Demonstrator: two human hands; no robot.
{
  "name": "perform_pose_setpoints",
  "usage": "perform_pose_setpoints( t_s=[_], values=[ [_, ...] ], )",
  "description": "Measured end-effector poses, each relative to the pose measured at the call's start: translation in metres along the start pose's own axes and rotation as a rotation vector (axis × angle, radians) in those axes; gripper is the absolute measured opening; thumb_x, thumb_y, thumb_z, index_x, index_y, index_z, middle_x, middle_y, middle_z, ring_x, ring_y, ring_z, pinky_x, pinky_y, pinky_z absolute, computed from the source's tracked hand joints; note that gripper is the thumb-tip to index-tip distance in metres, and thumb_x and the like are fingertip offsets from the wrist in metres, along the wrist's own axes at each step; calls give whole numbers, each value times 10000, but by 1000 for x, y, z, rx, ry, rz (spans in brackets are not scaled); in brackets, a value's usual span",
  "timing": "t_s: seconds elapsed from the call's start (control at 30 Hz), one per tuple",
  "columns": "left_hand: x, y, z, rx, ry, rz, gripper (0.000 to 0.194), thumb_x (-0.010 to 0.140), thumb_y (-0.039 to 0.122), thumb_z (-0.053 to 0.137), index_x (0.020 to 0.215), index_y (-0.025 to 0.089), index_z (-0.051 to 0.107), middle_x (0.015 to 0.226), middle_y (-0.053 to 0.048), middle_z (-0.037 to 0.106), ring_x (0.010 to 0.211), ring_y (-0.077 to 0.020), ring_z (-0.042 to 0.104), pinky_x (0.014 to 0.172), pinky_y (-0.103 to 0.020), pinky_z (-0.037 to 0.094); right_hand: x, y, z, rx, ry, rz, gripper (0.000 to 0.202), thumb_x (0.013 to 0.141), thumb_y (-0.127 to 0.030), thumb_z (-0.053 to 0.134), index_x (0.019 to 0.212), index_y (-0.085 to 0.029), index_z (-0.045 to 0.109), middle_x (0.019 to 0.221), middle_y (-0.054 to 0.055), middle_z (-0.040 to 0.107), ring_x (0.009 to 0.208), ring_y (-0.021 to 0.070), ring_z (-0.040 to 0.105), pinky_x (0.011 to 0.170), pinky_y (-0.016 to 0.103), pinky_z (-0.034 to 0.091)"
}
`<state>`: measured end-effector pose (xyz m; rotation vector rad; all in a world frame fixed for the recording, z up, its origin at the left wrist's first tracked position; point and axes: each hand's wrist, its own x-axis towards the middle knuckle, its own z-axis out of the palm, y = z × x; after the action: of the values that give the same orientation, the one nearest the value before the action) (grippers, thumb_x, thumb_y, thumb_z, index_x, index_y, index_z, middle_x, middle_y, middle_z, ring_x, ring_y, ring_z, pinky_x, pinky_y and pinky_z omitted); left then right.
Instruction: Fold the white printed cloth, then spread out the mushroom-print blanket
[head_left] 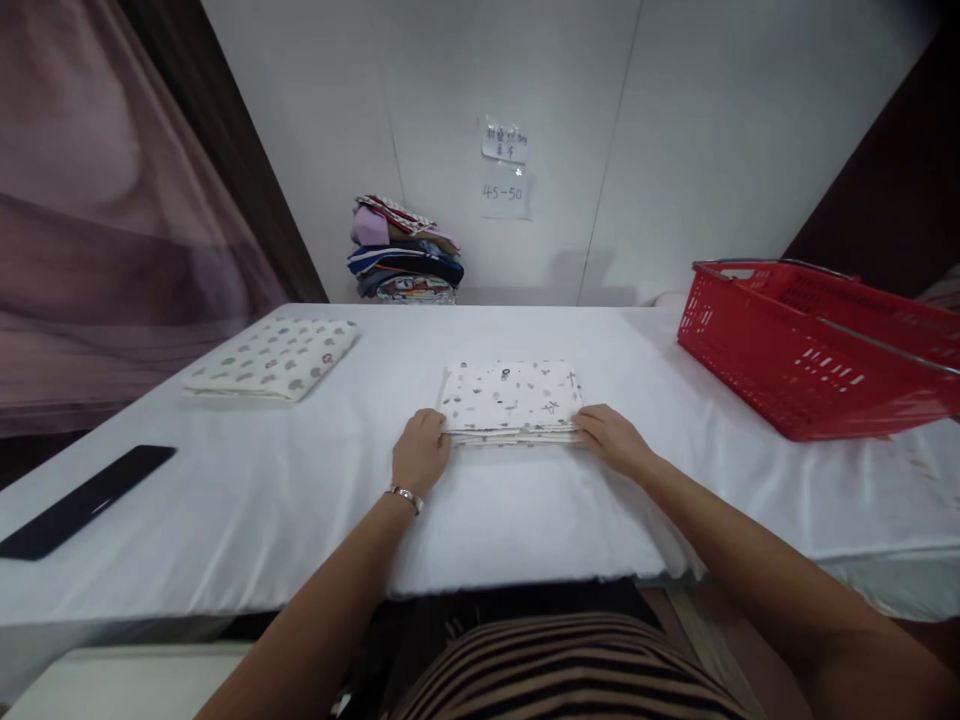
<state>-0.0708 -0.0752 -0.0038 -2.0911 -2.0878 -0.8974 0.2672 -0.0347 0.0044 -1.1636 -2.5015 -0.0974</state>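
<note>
on one white table (pixel 525 520), left hand (pixel 421 450) and right hand (pixel 611 437), apparently nearly closed, pinch one of two folded cloths (pixel 510 396).

Left hand (pixel 421 452) on the near left corner of a folded printed cloth (pixel 511 398), right hand (pixel 611 440) on the near right one. Second folded cloth (pixel 274 360) and black flat object (pixel 86 502) off left. Red basket (pixel 817 350) at right. All on white-covered table (pixel 525 530). Clothes pile (pixel 405 252) beyond far edge.

Basket (pixel 840 350) cut off by R edge, far R; its contents hidden. Upper sign (pixel 505 142) at far wall, writing too blurred to read w/ certainty.
</note>
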Motion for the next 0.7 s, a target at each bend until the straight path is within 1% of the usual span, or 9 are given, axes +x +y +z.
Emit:
perform_pose_setpoints(
  t_s=[0.07,0.1,0.27,0.33,0.43,0.5,0.63,0.7],
  values=[
    [1,-1,-1,27,-13,96,206,746,147,443,913,223,536,1067,-35,570,1002,-194,513,780,-295,432,-2,0,2,7,18,-21,271,882,-209,404,1079,-194,590,1086,92,582,994,224,511,815,353,447],
    [2,-2,-1,27,-27,105,198,744,141,439,894,224,540,1046,-31,577,992,-194,514,781,-295,432,-3,1,3,8,26,-31,277,885,-208,396,1088,-198,586,1089,92,581,993,222,512,810,353,453],
    [12,-5,0,-68,-130,-25,139,720,148,440,789,220,537,885,-14,599,861,-180,548,747,-290,438,-8,7,5,28,82,-69,271,887,-198,396,1075,-209,590,1054,93,595,968,210,523,774,345,477],
    [16,-5,-1,-73,-165,-31,143,713,150,437,786,219,538,882,-14,599,860,-183,548,750,-294,436,-10,8,5,32,99,-71,263,890,-202,398,1067,-207,593,1041,93,599,960,206,524,771,340,478],
    [16,-5,-2,-65,-176,-1,146,715,161,432,797,222,536,896,-21,599,881,-191,541,752,-300,431,-11,7,3,42,109,-49,269,898,-205,388,1080,-195,586,1044,93,598,964,199,520,800,339,469],
    [15,-5,-2,-73,-160,10,140,719,168,433,800,223,532,897,-22,598,882,-192,538,760,-302,430,-12,6,3,43,86,-33,274,901,-210,385,1086,-196,586,1059,92,595,976,200,518,814,342,461],
    [11,-8,1,-75,-124,22,133,726,176,433,805,223,530,893,-23,598,871,-191,537,752,-303,433,-14,4,5,40,-22,-8,283,904,-225,376,1088,-223,591,1092,77,589,989,205,519,801,340,453],
    [10,-9,2,-73,-115,49,134,733,179,432,813,223,530,899,-23,599,876,-190,536,755,-302,433,-14,4,4,44,-51,20,286,905,-224,378,1104,-236,583,1110,69,583,1006,205,514,808,336,444]
  ],
)
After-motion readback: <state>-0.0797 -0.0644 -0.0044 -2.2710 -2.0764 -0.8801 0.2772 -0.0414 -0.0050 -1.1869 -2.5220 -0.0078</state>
